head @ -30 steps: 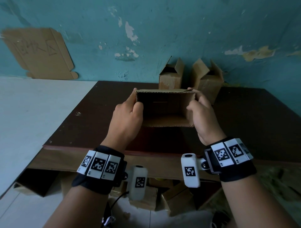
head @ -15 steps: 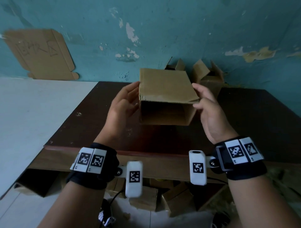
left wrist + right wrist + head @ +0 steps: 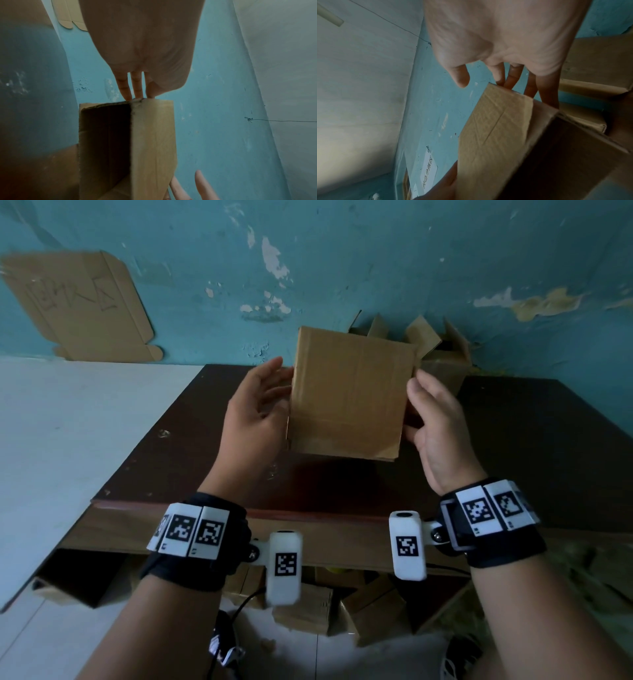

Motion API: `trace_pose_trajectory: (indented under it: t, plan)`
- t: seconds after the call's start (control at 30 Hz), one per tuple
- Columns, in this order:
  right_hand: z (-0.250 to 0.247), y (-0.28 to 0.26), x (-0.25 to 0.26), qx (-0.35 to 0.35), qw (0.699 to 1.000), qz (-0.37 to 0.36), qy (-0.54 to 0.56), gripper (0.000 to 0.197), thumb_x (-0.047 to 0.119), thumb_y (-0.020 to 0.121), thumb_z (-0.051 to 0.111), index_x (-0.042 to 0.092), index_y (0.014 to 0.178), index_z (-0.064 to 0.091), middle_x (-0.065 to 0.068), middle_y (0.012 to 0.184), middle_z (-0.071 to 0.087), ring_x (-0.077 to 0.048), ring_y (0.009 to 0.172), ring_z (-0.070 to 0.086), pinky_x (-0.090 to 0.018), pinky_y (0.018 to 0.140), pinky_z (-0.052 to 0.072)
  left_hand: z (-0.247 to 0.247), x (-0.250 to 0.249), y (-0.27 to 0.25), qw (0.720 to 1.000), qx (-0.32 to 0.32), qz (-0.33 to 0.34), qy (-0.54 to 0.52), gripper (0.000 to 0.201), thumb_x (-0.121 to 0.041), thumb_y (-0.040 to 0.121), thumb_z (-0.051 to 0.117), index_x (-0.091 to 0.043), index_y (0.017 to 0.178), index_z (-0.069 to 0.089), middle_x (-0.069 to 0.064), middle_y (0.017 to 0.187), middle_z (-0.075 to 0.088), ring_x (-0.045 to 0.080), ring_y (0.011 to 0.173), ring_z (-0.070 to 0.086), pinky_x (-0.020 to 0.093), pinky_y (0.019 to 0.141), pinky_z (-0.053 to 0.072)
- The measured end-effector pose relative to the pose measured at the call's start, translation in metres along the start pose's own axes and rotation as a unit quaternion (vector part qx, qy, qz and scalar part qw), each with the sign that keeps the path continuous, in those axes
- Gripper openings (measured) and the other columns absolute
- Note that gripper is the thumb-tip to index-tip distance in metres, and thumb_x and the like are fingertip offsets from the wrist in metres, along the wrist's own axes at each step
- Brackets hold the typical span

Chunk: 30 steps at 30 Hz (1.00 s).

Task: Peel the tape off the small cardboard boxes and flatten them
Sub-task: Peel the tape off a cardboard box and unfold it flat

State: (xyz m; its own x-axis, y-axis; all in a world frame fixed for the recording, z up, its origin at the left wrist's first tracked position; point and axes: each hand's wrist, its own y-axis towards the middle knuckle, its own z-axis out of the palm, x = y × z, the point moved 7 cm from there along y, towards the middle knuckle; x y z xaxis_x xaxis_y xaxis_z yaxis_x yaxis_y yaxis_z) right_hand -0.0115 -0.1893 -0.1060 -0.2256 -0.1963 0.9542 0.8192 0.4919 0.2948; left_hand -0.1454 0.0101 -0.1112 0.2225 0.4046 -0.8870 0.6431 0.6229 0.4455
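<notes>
A small brown cardboard box (image 3: 349,395) hangs above the dark table (image 3: 513,440), its flat closed face turned toward me. My left hand (image 3: 257,412) has straight fingers that touch the box's left edge. My right hand (image 3: 435,419) lies against the right side, thumb near the front edge and fingers reaching behind. In the left wrist view the left hand's fingertips (image 3: 137,94) meet a corner of the box (image 3: 154,142), whose dark open inside shows. In the right wrist view straight fingers (image 3: 513,78) run along the box (image 3: 491,128) and the thumb stands apart.
Two opened cardboard boxes (image 3: 442,354) stand at the table's back edge against the teal wall. A flattened cardboard sheet (image 3: 75,306) leans on the wall at the left. Several boxes (image 3: 308,604) lie on the floor under the table.
The box has tipped up and risen: its open side faced me, now its closed face does. Both hands turned palms inward, and the left hand's grip loosened to straight fingers.
</notes>
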Motion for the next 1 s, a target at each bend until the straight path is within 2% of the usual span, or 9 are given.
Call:
trace_pose_trajectory:
  t: [0.07, 0.17, 0.33, 0.4, 0.5, 0.6, 0.77, 0.87, 1.0]
  plan:
    - [-0.002, 0.000, -0.002, -0.019, 1.000, 0.004, 0.008, 0.056, 0.054, 0.085, 0.059, 0.017, 0.126, 0.056, -0.005, 0.130, 0.063, -0.019, 0.123, 0.060, -0.058, 0.107, 0.044, 0.001, 0.006, -0.002, 0.998, 0.002, -0.047, -0.045, 0.042, -0.012, 0.106, 0.047, -0.013, 0.148, 0.046, -0.001, 0.130, 0.064, 0.014, 0.121, 0.063, 0.040, 0.105, 0.053]
    - [0.000, 0.000, -0.004, -0.017, 1.000, 0.014, 0.015, 0.032, 0.051, 0.087, 0.057, 0.023, 0.102, 0.055, -0.008, 0.122, 0.062, -0.023, 0.119, 0.060, -0.061, 0.104, 0.045, 0.002, 0.009, -0.004, 0.995, 0.007, -0.081, -0.061, 0.058, -0.047, 0.100, 0.041, -0.018, 0.151, 0.047, 0.001, 0.140, 0.061, 0.015, 0.128, 0.059, 0.044, 0.109, 0.049]
    - [0.000, 0.001, -0.012, -0.030, 0.999, 0.022, 0.008, 0.034, 0.044, 0.081, 0.066, 0.023, 0.108, 0.057, -0.007, 0.120, 0.065, -0.023, 0.114, 0.064, -0.056, 0.102, 0.049, 0.006, 0.008, -0.007, 0.994, 0.015, -0.084, -0.064, 0.072, -0.070, 0.088, 0.044, -0.027, 0.145, 0.056, -0.002, 0.140, 0.061, 0.015, 0.129, 0.059, 0.047, 0.110, 0.048]
    - [-0.002, 0.003, -0.017, -0.027, 0.999, 0.024, 0.008, 0.043, 0.033, 0.079, 0.069, 0.026, 0.121, 0.057, -0.001, 0.125, 0.065, -0.018, 0.117, 0.064, -0.050, 0.102, 0.051, 0.005, 0.007, -0.006, 0.997, 0.012, -0.073, -0.031, 0.064, -0.062, 0.089, 0.050, -0.027, 0.142, 0.059, -0.004, 0.137, 0.061, 0.014, 0.127, 0.059, 0.049, 0.109, 0.048]
    - [-0.002, 0.004, -0.021, -0.017, 0.999, 0.025, -0.018, 0.062, 0.022, 0.074, 0.067, 0.032, 0.134, 0.054, 0.001, 0.132, 0.061, -0.016, 0.122, 0.060, -0.047, 0.103, 0.052, 0.005, 0.005, -0.005, 0.998, 0.013, -0.053, 0.012, 0.055, -0.032, 0.087, 0.059, -0.021, 0.140, 0.060, -0.001, 0.134, 0.061, 0.011, 0.122, 0.061, 0.044, 0.107, 0.051]
    - [-0.003, 0.003, -0.020, -0.026, 0.999, 0.007, -0.040, 0.063, 0.021, 0.068, 0.062, 0.038, 0.129, 0.060, -0.001, 0.132, 0.060, -0.019, 0.123, 0.058, -0.052, 0.102, 0.051, 0.002, 0.006, -0.004, 0.999, 0.009, -0.050, 0.016, 0.049, -0.012, 0.083, 0.061, -0.018, 0.131, 0.064, 0.000, 0.126, 0.068, 0.011, 0.118, 0.065, 0.041, 0.106, 0.053]
    - [-0.001, 0.003, -0.018, -0.031, 0.997, 0.014, 0.062, 0.047, 0.014, 0.076, 0.052, 0.023, 0.121, 0.061, -0.007, 0.128, 0.062, -0.020, 0.118, 0.062, -0.049, 0.103, 0.051, -0.001, 0.006, -0.005, 0.997, -0.010, -0.066, -0.044, 0.019, -0.022, 0.095, 0.048, -0.023, 0.099, 0.067, -0.002, 0.101, 0.071, 0.017, 0.098, 0.068, 0.042, 0.089, 0.058]
    - [-0.001, 0.003, -0.016, -0.022, 0.996, 0.001, 0.085, 0.050, 0.014, 0.078, 0.051, 0.014, 0.127, 0.058, -0.013, 0.132, 0.061, -0.023, 0.119, 0.061, -0.044, 0.099, 0.053, -0.004, 0.004, -0.005, 0.997, -0.034, -0.055, -0.048, 0.029, -0.037, 0.101, 0.053, -0.023, 0.076, 0.057, -0.014, 0.074, 0.063, 0.010, 0.076, 0.061, 0.043, 0.078, 0.056]
    - [0.000, 0.002, -0.015, -0.004, 0.993, -0.004, 0.120, 0.034, 0.018, 0.083, 0.046, 0.015, 0.114, 0.058, -0.014, 0.127, 0.062, -0.027, 0.115, 0.060, -0.041, 0.088, 0.052, -0.004, 0.004, -0.005, 0.998, -0.036, -0.042, -0.037, 0.012, -0.023, 0.101, 0.063, -0.014, 0.092, 0.063, -0.003, 0.100, 0.072, 0.002, 0.086, 0.069, 0.031, 0.077, 0.060]
